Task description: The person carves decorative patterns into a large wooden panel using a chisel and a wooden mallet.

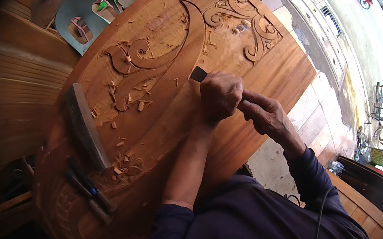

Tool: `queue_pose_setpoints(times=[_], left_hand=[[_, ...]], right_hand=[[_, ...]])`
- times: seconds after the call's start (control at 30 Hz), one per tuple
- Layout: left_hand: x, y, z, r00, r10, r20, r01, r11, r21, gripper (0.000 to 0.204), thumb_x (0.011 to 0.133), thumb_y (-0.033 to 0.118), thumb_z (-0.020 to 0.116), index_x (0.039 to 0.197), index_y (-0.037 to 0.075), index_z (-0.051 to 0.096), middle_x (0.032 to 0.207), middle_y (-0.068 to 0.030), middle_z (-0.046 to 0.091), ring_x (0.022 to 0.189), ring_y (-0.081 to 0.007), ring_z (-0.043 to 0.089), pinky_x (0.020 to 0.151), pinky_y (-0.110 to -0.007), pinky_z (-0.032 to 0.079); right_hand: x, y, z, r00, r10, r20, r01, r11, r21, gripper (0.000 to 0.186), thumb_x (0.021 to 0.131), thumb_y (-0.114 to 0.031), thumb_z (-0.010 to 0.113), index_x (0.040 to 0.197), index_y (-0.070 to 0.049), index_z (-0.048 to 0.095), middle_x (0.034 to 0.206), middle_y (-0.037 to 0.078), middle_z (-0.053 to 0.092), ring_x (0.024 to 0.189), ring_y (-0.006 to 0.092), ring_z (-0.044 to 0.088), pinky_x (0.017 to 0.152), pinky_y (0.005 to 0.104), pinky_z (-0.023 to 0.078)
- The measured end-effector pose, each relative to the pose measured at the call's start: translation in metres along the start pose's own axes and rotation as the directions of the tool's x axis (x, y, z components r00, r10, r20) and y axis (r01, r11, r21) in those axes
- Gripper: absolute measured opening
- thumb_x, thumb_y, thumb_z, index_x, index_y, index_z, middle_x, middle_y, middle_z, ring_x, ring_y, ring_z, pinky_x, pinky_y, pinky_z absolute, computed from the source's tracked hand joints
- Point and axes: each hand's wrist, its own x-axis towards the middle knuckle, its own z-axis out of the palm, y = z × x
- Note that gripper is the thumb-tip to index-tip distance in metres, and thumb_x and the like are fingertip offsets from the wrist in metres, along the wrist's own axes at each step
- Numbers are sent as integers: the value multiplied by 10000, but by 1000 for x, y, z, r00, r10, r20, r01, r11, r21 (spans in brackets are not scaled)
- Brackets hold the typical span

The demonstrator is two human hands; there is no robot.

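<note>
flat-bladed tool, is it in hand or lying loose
In hand: the left hand closes around the flat-bladed tool near its front, the right hand grips farther back.

A carved wooden panel (272,75) bears shavings (141,106), a bar (87,128) and slim tools (83,184).

The left grip (221,94) and right grip (270,119) hold a dark-bladed tool (198,74) over a carved wooden panel (175,106).
</note>
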Motion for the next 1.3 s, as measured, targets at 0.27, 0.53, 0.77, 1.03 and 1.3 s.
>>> queue_pose_setpoints(times=[0.27, 0.53, 0.77, 1.03, 1.3], left_hand=[[-8, 6, 6, 998, -18, 67, 14, 998, 64, 360, 1019, 250, 500, 726, 82, 622, 668, -90, 611, 638, -333, 592, 664, -465, 457], [14, 12, -5, 989, 123, 83, -139, 967, 215, 368, 1081, 275, 511, 1319, 70, 704, 1387, -161, 677, 1342, -376, 607, 1152, -522, 450], [-40, -3, -55, 888, -170, 427, -68, 870, 488, 542, 1094, 404, 565, 1563, 135, 599, 1654, -100, 533, 1552, -386, 455, 1290, -553, 332], [-58, 20, -70, 832, -174, 527, -45, 926, 375, 543, 1074, 389, 615, 1479, 29, 656, 1552, -156, 628, 1495, -359, 538, 1255, -530, 404], [-127, 67, -75, 948, -239, 212, 148, 917, 371, 489, 1084, 343, 580, 1422, 7, 689, 1510, -197, 646, 1468, -370, 565, 1219, -526, 455]], right_hand=[[-11, 14, 1, 1000, 21, 11, -22, 999, 50, 474, 1122, -345, 626, 1550, -140, 628, 854, -21, 601, 596, 39, 489, 529, 225, 415], [5, 33, -9, 991, -91, -102, 112, 967, 231, 550, 1133, -308, 606, 1633, -106, 501, 915, 18, 646, 560, 53, 500, 494, 219, 395], [-7, 66, -50, 968, -58, -245, 139, 934, 330, 603, 1131, -240, 603, 1684, -96, 408, 911, 43, 665, 539, 53, 498, 487, 222, 401], [-16, 72, -28, 998, 36, -54, -18, 955, 296, 633, 1112, -226, 640, 1689, -103, 411, 864, -23, 623, 607, 46, 499, 574, 232, 433], [-42, 87, -9, 990, 91, 106, -104, 987, 122, 620, 1098, -229, 658, 1664, -80, 456, 982, 29, 705, 777, 107, 653, 717, 280, 541]])
